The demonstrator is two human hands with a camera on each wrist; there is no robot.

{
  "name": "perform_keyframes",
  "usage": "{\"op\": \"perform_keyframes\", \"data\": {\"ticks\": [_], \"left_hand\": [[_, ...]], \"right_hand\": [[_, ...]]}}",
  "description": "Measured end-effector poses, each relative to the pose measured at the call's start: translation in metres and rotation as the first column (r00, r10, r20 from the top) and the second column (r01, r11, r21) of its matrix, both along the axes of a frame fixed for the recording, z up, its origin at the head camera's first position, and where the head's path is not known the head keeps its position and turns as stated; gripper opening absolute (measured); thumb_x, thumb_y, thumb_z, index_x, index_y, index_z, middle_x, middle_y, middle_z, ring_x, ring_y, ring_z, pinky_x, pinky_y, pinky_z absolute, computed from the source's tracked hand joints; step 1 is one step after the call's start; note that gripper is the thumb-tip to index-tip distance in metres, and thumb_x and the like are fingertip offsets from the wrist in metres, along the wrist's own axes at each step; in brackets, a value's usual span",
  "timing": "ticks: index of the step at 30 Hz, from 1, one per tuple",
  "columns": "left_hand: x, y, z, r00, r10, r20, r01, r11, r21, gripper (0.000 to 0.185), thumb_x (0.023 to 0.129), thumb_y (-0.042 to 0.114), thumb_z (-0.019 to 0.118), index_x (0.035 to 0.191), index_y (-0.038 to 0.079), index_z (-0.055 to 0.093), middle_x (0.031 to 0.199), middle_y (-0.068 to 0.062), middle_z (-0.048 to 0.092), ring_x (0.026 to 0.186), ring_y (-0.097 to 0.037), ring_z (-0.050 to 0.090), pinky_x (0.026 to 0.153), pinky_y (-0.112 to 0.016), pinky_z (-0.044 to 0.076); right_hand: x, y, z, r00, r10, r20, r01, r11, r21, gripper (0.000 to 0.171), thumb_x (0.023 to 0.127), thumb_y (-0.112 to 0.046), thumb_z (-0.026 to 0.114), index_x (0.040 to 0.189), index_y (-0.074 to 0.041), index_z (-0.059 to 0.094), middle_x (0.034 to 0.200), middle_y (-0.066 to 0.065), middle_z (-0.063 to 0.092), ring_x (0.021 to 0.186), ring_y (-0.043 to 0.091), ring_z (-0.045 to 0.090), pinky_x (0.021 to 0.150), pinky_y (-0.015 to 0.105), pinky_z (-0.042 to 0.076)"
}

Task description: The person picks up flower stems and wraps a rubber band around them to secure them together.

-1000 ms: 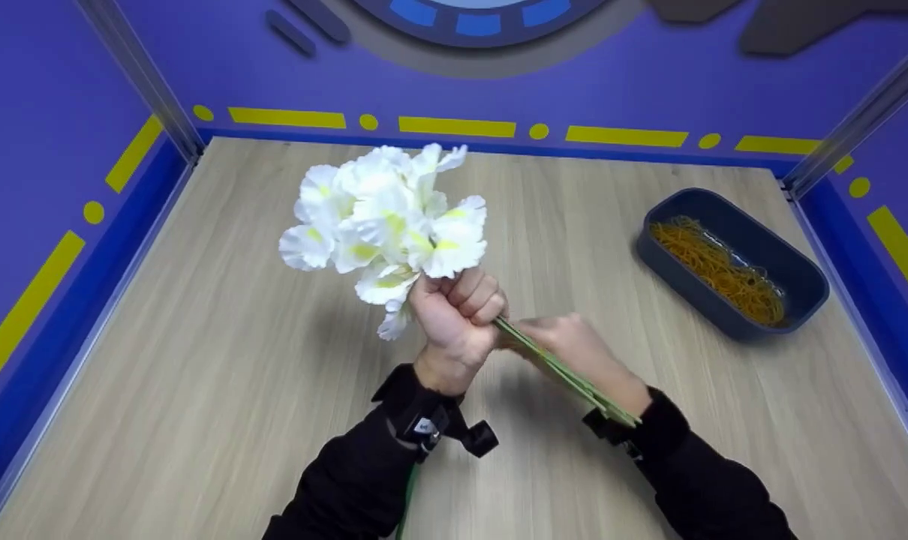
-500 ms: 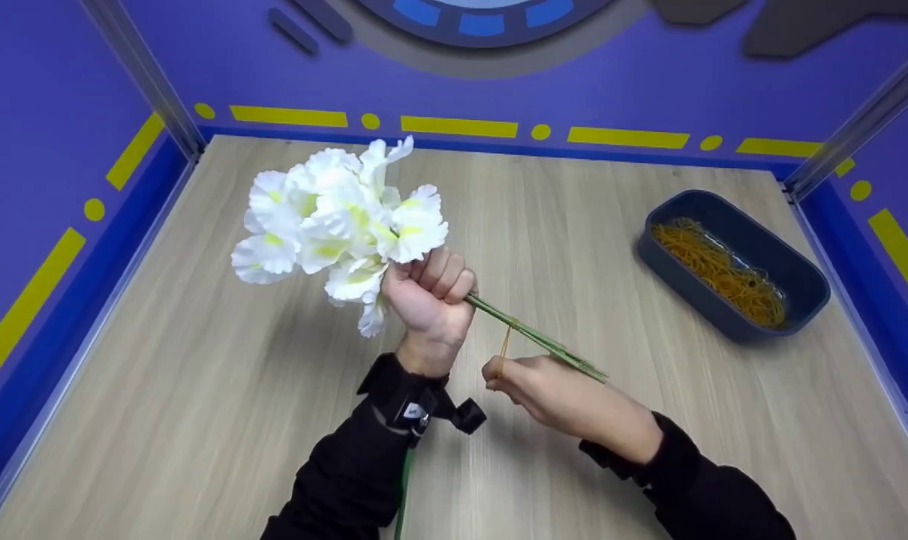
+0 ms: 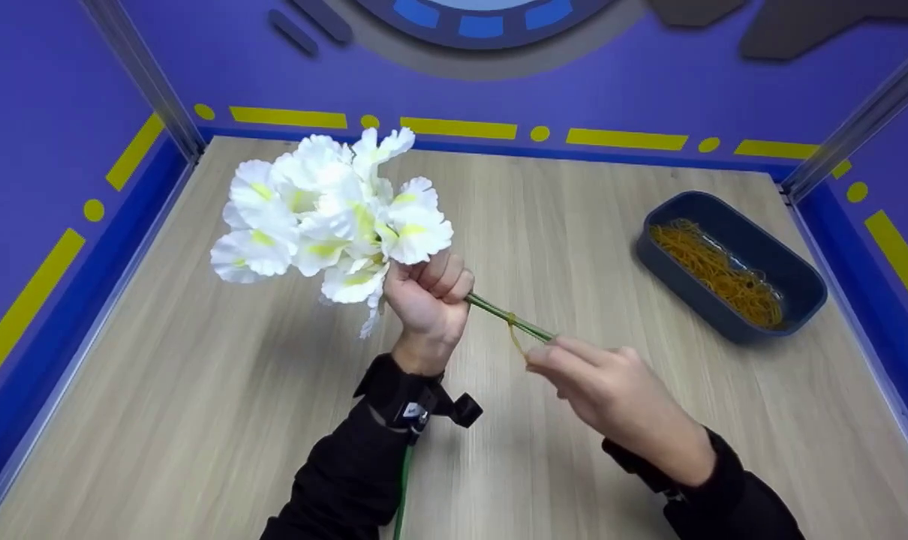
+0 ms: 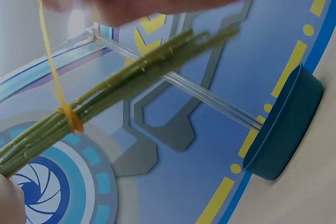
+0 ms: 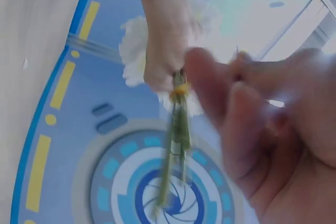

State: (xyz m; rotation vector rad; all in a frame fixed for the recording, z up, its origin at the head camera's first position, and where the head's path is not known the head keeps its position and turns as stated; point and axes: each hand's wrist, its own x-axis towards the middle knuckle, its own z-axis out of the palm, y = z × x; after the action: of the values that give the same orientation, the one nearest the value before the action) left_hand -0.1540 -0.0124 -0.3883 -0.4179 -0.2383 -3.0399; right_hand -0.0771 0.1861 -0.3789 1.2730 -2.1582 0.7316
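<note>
My left hand (image 3: 430,307) grips a bunch of white artificial flowers (image 3: 334,217) just under the blossoms, with its fingers curled round the stems. The green stems (image 4: 131,77) stick out past the fist, pointing down to the right in the head view. A yellow rubber band (image 4: 68,116) is wound round the stems partway along, and one loop of it is drawn out taut. My right hand (image 3: 611,390) pinches that stretched loop at its fingertips, beside the lower stems. In the right wrist view the right hand's fingers are close and blurred.
A dark grey tub (image 3: 792,262) with a heap of yellow rubber bands (image 3: 717,274) stands at the right of the wooden table (image 3: 169,420). Blue printed panels (image 3: 454,97) close in the table at the back and both sides.
The flowers and left hand have moved left. My right hand came off the stems, pulled the band's loop toward me, then moved right and up with it.
</note>
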Motion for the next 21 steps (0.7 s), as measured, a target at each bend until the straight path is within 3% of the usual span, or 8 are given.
{"op": "perform_keyframes", "data": {"ticks": [3,8,11,14,17,19,21], "left_hand": [[0.002,0.002,-0.001,0.999,-0.035,-0.041,0.033,0.998,-0.050,0.048,0.080,0.023,0.063,0.067,0.018,0.017,0.051,0.009,0.017,0.045,-0.004,0.012,0.042,-0.017,0.007],[0.009,0.004,0.002,0.975,-0.193,-0.110,0.179,0.976,-0.120,0.049,0.082,0.025,0.065,0.067,0.017,0.019,0.052,0.009,0.016,0.045,-0.004,0.011,0.042,-0.017,0.006],[0.014,0.006,0.004,0.936,-0.315,-0.155,0.286,0.941,-0.183,0.050,0.083,0.026,0.065,0.067,0.017,0.019,0.053,0.009,0.014,0.045,-0.005,0.009,0.042,-0.018,0.006],[0.019,0.008,0.007,0.878,-0.441,-0.186,0.400,0.890,-0.219,0.051,0.086,0.028,0.065,0.067,0.017,0.019,0.053,0.009,0.013,0.045,-0.005,0.008,0.042,-0.018,0.005],[0.023,0.009,0.009,0.826,-0.523,-0.210,0.490,0.851,-0.190,0.050,0.087,0.026,0.063,0.067,0.018,0.018,0.053,0.009,0.012,0.045,-0.005,0.008,0.042,-0.017,0.005],[0.025,0.010,0.010,0.807,-0.546,-0.227,0.529,0.838,-0.134,0.049,0.086,0.023,0.063,0.066,0.019,0.018,0.054,0.010,0.012,0.045,-0.004,0.008,0.042,-0.016,0.006],[0.027,0.011,0.012,0.799,-0.549,-0.244,0.554,0.831,-0.057,0.047,0.084,0.020,0.062,0.066,0.020,0.018,0.054,0.011,0.012,0.046,-0.004,0.008,0.043,-0.015,0.006]], "right_hand": [[-0.003,0.003,0.008,0.999,-0.010,-0.047,0.005,0.995,-0.096,0.019,0.105,-0.014,0.054,0.101,-0.007,0.071,0.085,-0.001,0.066,0.059,0.002,0.057,0.049,0.012,0.047],[-0.014,0.007,0.014,0.987,-0.046,-0.155,-0.003,0.952,-0.306,0.022,0.103,-0.006,0.054,0.091,-0.002,0.073,0.078,0.007,0.068,0.052,0.010,0.059,0.046,0.019,0.049],[-0.025,0.013,0.014,0.982,-0.097,-0.160,0.032,0.930,-0.367,0.025,0.104,-0.006,0.053,0.090,-0.001,0.072,0.074,0.007,0.066,0.048,0.012,0.057,0.044,0.022,0.048],[-0.037,0.023,0.008,0.989,-0.103,-0.105,0.058,0.929,-0.365,0.026,0.106,-0.013,0.053,0.092,-0.001,0.072,0.073,0.007,0.066,0.048,0.012,0.057,0.045,0.021,0.048],[-0.048,0.031,-0.001,0.994,-0.106,-0.032,0.089,0.935,-0.344,0.026,0.105,-0.020,0.055,0.095,-0.002,0.071,0.073,0.005,0.066,0.049,0.011,0.058,0.049,0.017,0.050],[-0.054,0.034,-0.007,0.994,-0.107,0.010,0.104,0.938,-0.331,0.026,0.105,-0.022,0.055,0.098,-0.003,0.072,0.073,0.004,0.067,0.049,0.011,0.059,0.050,0.016,0.050],[-0.059,0.035,-0.013,0.992,-0.115,0.047,0.124,0.942,-0.311,0.026,0.104,-0.024,0.056,0.100,-0.004,0.072,0.074,0.003,0.068,0.051,0.010,0.060,0.050,0.016,0.050]]}}
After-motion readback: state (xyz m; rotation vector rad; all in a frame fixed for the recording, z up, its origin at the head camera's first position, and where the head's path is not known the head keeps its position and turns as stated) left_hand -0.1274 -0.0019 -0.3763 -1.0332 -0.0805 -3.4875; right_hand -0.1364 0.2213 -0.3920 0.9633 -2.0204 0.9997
